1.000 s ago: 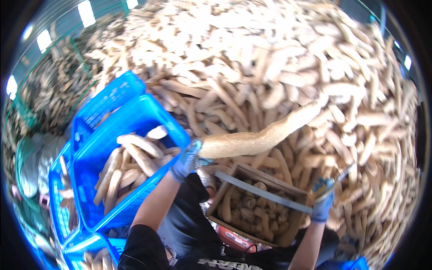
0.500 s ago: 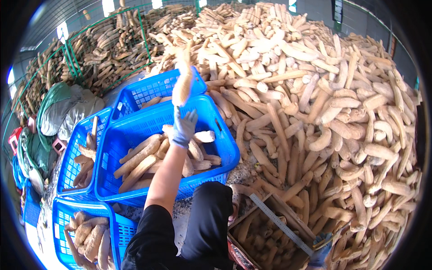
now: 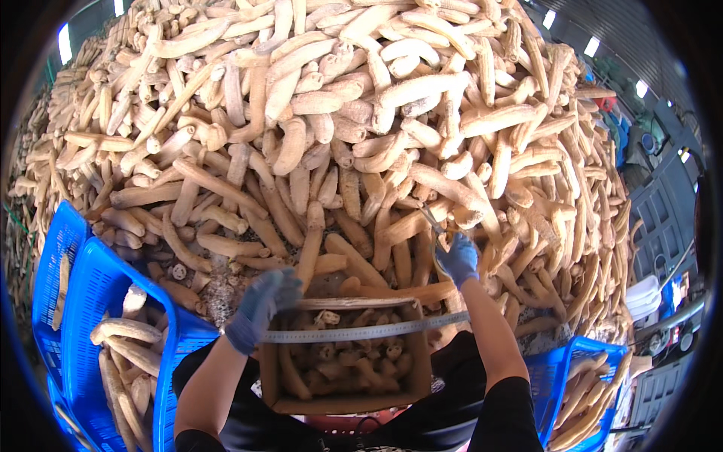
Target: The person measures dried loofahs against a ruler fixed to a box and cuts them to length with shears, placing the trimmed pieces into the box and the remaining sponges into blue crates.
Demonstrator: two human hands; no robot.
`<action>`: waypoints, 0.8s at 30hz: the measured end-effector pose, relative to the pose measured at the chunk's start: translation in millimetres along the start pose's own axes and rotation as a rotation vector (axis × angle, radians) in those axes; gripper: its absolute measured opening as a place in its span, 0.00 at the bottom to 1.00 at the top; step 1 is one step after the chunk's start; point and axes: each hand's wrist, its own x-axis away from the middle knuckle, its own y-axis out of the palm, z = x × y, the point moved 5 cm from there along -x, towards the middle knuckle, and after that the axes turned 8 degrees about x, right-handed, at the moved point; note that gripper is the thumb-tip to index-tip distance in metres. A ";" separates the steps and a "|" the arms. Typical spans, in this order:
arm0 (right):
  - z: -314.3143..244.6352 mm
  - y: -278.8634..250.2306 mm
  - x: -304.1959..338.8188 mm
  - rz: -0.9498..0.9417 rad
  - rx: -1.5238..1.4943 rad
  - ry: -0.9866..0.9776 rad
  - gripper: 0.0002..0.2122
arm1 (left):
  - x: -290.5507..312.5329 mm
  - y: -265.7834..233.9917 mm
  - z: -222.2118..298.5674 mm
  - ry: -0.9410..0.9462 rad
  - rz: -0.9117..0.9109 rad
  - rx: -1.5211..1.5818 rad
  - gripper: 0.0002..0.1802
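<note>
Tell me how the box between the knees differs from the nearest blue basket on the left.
The box is brown with solid walls; the basket is blue with slotted walls. The box holds mostly short, stubby pieces, while the basket holds long ones. A ruler lies across the top of the box; none shows on the basket. Both are open-topped and hold tan pieces.
</note>
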 end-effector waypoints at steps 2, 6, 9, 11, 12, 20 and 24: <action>10.4 0.1 -34.7 0.013 0.156 -0.046 0.35 | -1.5 23.4 -14.8 -0.067 -0.018 -0.226 0.22; -18.0 18.2 -111.3 -0.089 -0.039 0.018 0.37 | -13.7 9.7 -22.3 -0.126 0.041 -0.263 0.24; -60.8 30.5 -151.1 -0.247 -0.135 0.099 0.39 | -27.4 -9.3 -20.4 -0.124 0.104 -0.324 0.25; -91.8 40.1 -176.2 -0.307 -0.160 0.149 0.41 | -29.2 -20.9 -17.0 -0.103 0.109 -0.322 0.25; -102.1 44.0 -184.4 -0.365 -0.199 0.113 0.40 | -29.8 -24.2 -14.7 -0.102 0.114 -0.334 0.25; -96.8 76.3 -188.4 -0.274 -0.453 0.189 0.32 | -35.2 -21.5 -9.3 -0.116 0.081 -0.381 0.26; -59.1 53.3 -128.9 -0.111 -0.442 0.132 0.28 | -23.5 -8.7 -3.6 -0.091 0.052 -0.398 0.26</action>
